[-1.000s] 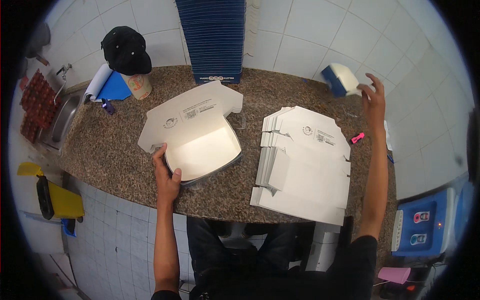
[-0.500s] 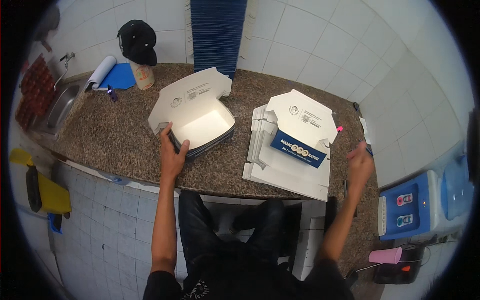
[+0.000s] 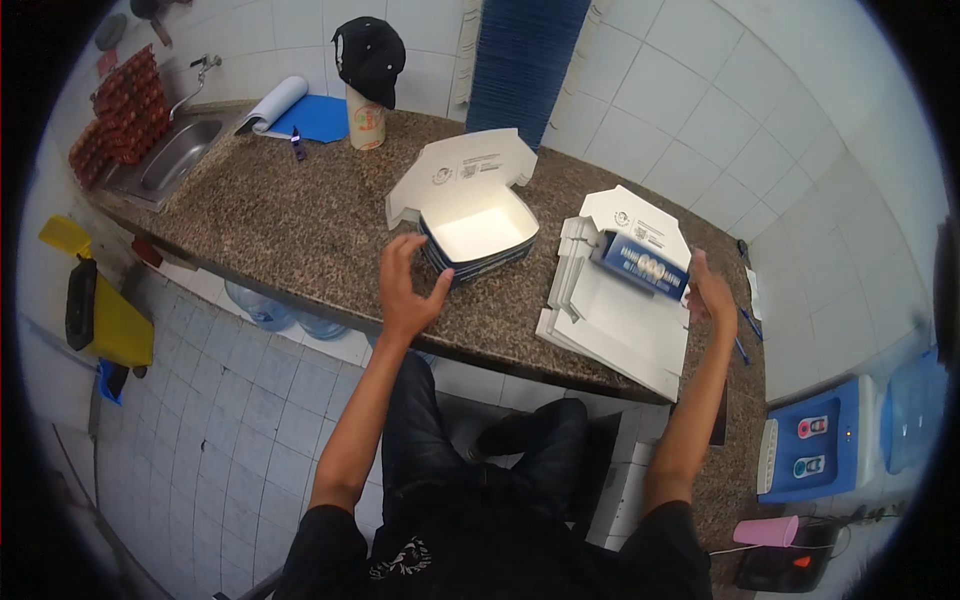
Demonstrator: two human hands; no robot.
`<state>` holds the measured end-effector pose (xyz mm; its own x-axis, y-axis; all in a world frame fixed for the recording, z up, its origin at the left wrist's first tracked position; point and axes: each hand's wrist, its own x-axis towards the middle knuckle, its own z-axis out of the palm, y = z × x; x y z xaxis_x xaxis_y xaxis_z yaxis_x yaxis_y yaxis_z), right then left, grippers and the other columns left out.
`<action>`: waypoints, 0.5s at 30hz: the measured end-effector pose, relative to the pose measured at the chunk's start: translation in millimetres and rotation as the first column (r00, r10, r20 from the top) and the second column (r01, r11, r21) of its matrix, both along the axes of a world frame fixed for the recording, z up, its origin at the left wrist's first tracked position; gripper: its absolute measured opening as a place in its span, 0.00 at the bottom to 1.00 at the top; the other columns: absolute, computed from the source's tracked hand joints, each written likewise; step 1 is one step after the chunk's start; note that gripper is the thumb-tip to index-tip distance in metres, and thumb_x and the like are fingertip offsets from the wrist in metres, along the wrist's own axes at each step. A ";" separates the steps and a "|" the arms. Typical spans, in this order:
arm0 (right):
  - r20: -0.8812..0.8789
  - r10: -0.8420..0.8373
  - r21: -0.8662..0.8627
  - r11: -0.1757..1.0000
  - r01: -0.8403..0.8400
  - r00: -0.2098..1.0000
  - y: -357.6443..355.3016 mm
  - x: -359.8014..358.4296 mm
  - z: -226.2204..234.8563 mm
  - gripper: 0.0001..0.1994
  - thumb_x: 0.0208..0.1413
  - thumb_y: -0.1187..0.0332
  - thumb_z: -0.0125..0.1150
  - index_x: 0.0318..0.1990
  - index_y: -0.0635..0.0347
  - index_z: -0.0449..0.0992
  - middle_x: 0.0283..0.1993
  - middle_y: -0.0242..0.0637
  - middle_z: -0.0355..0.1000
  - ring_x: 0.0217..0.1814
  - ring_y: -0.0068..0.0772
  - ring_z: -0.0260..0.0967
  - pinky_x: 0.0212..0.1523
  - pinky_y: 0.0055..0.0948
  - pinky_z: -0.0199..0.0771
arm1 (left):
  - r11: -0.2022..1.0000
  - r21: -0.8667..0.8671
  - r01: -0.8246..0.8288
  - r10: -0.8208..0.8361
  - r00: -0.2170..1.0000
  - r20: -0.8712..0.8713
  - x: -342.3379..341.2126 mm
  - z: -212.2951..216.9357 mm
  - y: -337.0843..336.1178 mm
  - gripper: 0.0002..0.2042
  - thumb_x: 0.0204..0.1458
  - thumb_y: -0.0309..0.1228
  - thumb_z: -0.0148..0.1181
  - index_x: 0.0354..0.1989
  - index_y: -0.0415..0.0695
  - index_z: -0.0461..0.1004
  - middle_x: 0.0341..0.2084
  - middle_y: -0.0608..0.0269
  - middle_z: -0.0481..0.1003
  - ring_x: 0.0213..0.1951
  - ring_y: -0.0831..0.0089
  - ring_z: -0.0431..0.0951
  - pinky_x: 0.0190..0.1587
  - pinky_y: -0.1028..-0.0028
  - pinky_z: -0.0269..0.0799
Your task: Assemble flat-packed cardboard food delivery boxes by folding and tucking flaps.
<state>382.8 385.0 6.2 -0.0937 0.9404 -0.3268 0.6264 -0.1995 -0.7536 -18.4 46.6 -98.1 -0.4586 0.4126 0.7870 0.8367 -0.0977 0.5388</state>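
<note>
since half a second ago the left hand [image 3: 408,285] has lifted off the open box [image 3: 478,232] and now hovers just short of its near corner, fingers [image 3: 432,290] spread and curled, holding nothing. the right hand [image 3: 712,295] has come in to the right edge of the flat stack [image 3: 620,318], beside the blue strip [image 3: 642,265] on the top blank; its fingers look loosely open, though whether they pinch the card cannot be told. the work seems to be passing from the formed box to the next blank. the box sits on the counter [image 3: 290,225], apart from the left fingers.
</note>
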 end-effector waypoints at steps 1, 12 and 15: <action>0.191 0.032 0.010 0.999 -0.035 0.981 -14.2 -36.6 13.0 0.31 0.55 0.40 0.58 0.47 0.64 0.75 0.39 0.46 0.76 0.32 0.35 0.75 0.28 0.40 0.77 | 1.000 0.021 -0.012 0.012 1.000 0.005 1.1 10.9 -5.3 0.22 0.48 0.33 0.69 0.52 0.45 0.71 0.51 0.52 0.70 0.56 0.49 0.70 0.58 0.55 0.66; 0.605 0.337 -0.181 0.940 -0.288 0.721 -6.9 -69.2 29.5 0.13 0.50 0.64 0.53 0.37 0.63 0.76 0.35 0.43 0.75 0.23 0.32 0.68 0.24 0.39 0.82 | 0.957 -0.200 0.208 -0.228 0.970 -0.081 -15.5 25.9 -12.1 0.10 0.46 0.29 0.69 0.37 0.46 0.77 0.43 0.58 0.73 0.55 0.52 0.70 0.59 0.55 0.65; 0.230 0.027 0.151 0.987 -0.063 0.973 27.7 -45.5 -22.3 0.25 0.53 0.51 0.44 0.38 0.67 0.78 0.37 0.50 0.78 0.39 0.49 0.78 0.33 0.56 0.79 | 0.972 -0.163 0.171 -0.194 0.972 -0.134 -10.5 30.2 -12.6 0.09 0.46 0.29 0.68 0.36 0.45 0.78 0.41 0.59 0.73 0.51 0.56 0.72 0.53 0.58 0.69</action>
